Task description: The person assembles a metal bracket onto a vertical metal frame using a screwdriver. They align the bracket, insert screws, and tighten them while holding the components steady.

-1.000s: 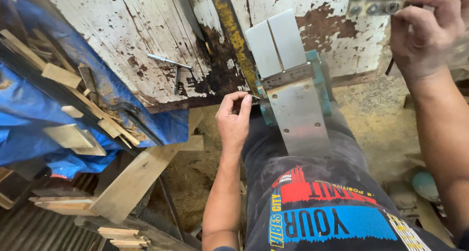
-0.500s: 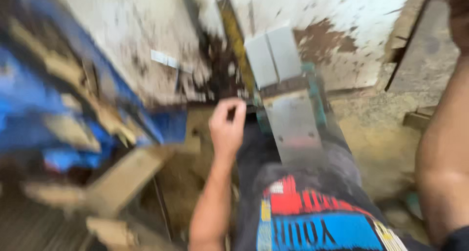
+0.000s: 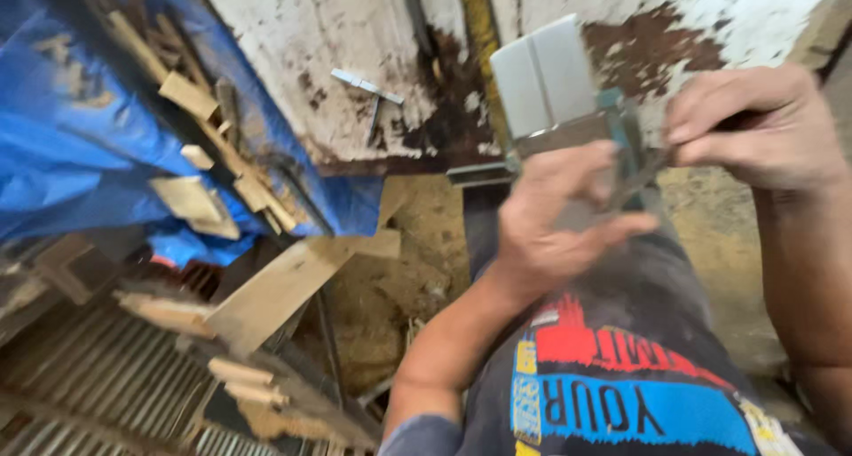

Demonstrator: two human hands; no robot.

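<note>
- Hands meet over a grey metal piece [image 3: 555, 88] held out in front of the person's dark shirt [image 3: 639, 358], above a dirt floor [image 3: 399, 270].
- The left hand [image 3: 555, 216] is half closed, fingers curled on the lower end of the metal piece, thumb stretched toward the right hand.
- The right hand [image 3: 754, 128] is closed in a pinch just right of the metal piece; something thin and dark seems to sit between its fingers, but motion blur hides what it is.
- The metal piece sits just below a rusty white panel [image 3: 355, 57], with a teal clamp-like frame [image 3: 626, 132] across its middle.
- Its long axis runs up and away from the person, its top tipped slightly left; the two pale flat faces point toward the panel, the near end toward the shirt.
- Risk, as judged from this view: the left hand's loose hold on one end could let the piece pivot or slip onto the floor.
- Fingers lie close to the frame and the plates' edges; a slip could likely nip or cut them.
- Left of the metal piece, wood offcuts [image 3: 200, 145] lie on a blue tarp [image 3: 80, 154], and a loose plank [image 3: 284, 283] leans below; a dropped part could be lost among them.
</note>
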